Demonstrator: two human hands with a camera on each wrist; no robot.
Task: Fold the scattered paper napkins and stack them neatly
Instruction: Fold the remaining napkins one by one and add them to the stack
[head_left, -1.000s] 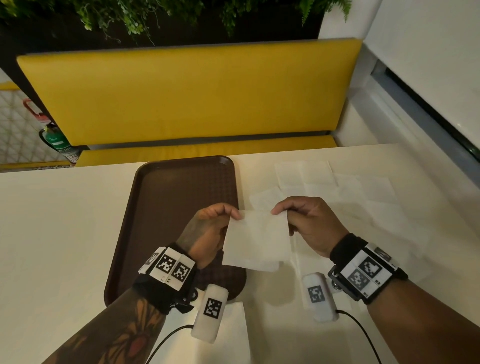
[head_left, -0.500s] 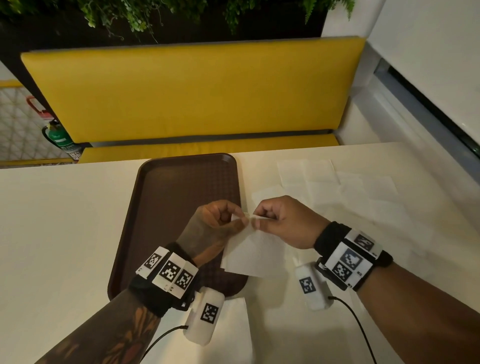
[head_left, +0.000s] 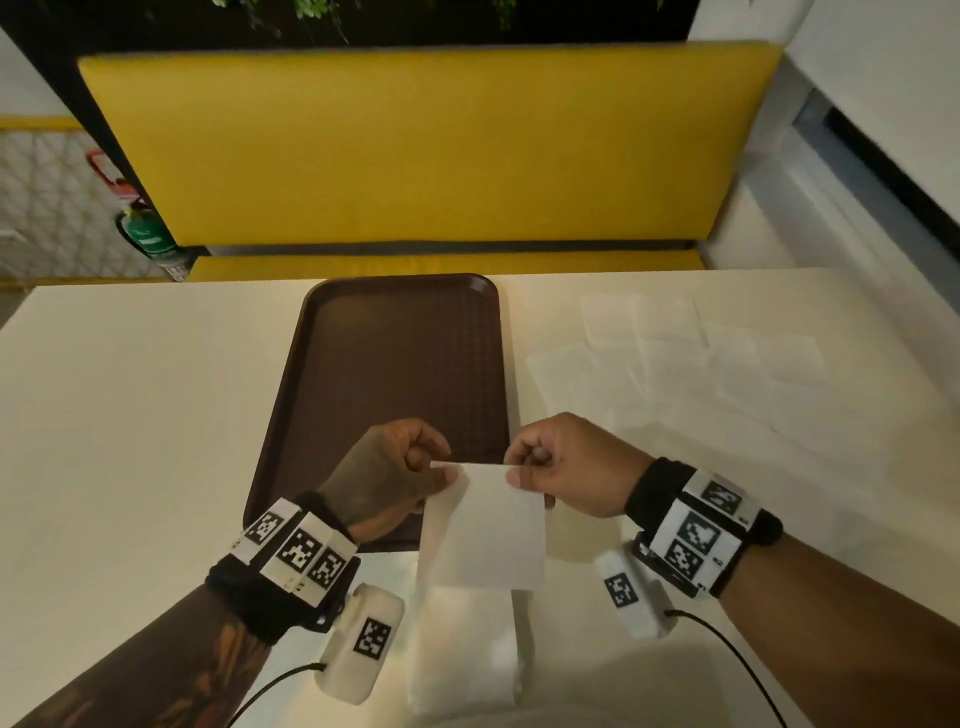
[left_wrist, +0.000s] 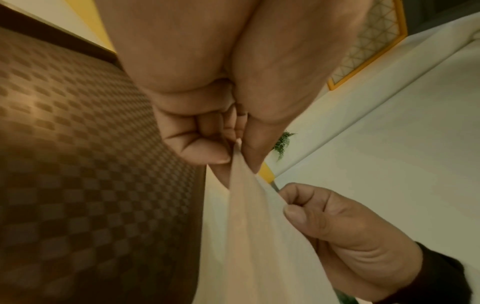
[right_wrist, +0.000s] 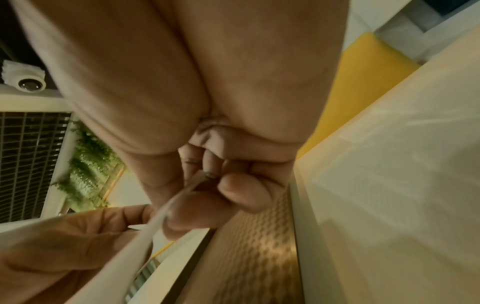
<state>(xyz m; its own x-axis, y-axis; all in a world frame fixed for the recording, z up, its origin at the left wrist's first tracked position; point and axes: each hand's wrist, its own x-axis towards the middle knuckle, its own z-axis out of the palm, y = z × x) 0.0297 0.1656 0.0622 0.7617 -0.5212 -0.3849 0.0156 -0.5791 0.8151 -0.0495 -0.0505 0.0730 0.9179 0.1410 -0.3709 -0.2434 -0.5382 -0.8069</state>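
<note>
Two hands are working one napkin (head_left: 485, 535) above the near table edge. Nearest to the person, a pile of napkins (head_left: 465, 647) is lying on the table (head_left: 130, 415), just below the held sheet; whether those are folded can't be told from the head view.

Left hand (head_left: 387, 475) is pinching the napkin's top left corner betw. thumb and curled index; right hand (head_left: 563, 465) is pinching the top right corner the same way, other fingers tucked in. The sheet is hanging down from that top edge, off the table, its left side overlapping the near right corner of the brown tray (head_left: 395, 364). In the left wrist view the thumb and fingers (left_wrist: 207, 148) are clamping the paper (left_wrist: 259, 236) edge tight; in the right wrist view the paper (right_wrist: 145, 232) is running edge-on through the right hand's pinch.

To do this step well, probably: corners should be matching before any crease is pressed, layers kept taut w/o tearing thin paper, then it should be going square onto the near pile.

Vs. half a sec ago: the hands are pulling apart, having been almost touching at the sheet's top, and the napkin is hanging flatter, looking like a narrower, taller rectangle. Vs. 1 s ago it is looking narrower too.

Farther right, loose napkins (head_left: 691, 358) are lying flat and overlapping on the table, unfolded as far as can be seen. Beyond it, a yellow bench (head_left: 431, 150) is standing.
</note>
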